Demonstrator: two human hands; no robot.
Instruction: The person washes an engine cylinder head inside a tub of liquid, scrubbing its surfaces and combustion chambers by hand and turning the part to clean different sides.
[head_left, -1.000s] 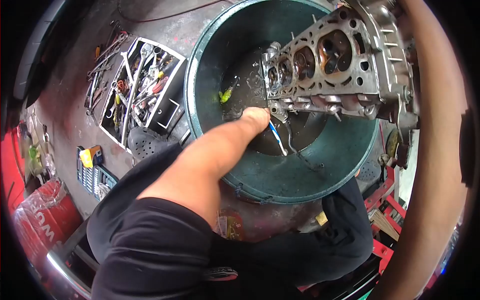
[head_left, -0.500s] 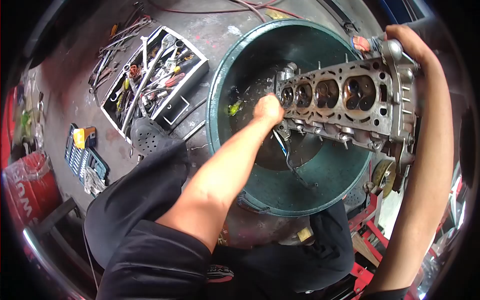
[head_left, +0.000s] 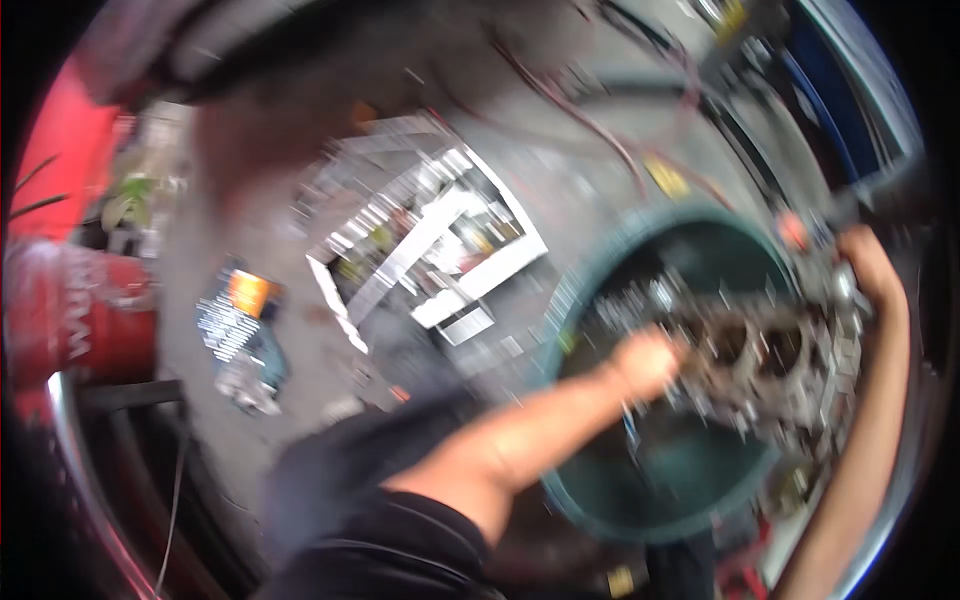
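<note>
The frame is heavily blurred. A metal engine cylinder head (head_left: 765, 365) lies tilted over a round green tub (head_left: 560, 490), its round chambers facing up. My left hand (head_left: 645, 362) is closed at the head's left end, above the tub, and a thin blue-and-white handle (head_left: 632, 430) sticks out below the fist. My right hand (head_left: 868, 262) grips the upper right corner of the cylinder head; its fingertips are partly hidden behind the metal. Dark liquid shows in the tub.
Left of the tub, a white-edged tool box (head_left: 530, 248) full of tools sits on the floor. A blue tool case with an orange item (head_left: 250, 292) lies farther left, near a red drum (head_left: 85, 310). Hoses (head_left: 570, 105) cross the floor above the tub.
The view has swung left, so the tub, cylinder head and tool box appear farther right and lower. My left hand stays by the head's left end. My right hand still holds its far end.
</note>
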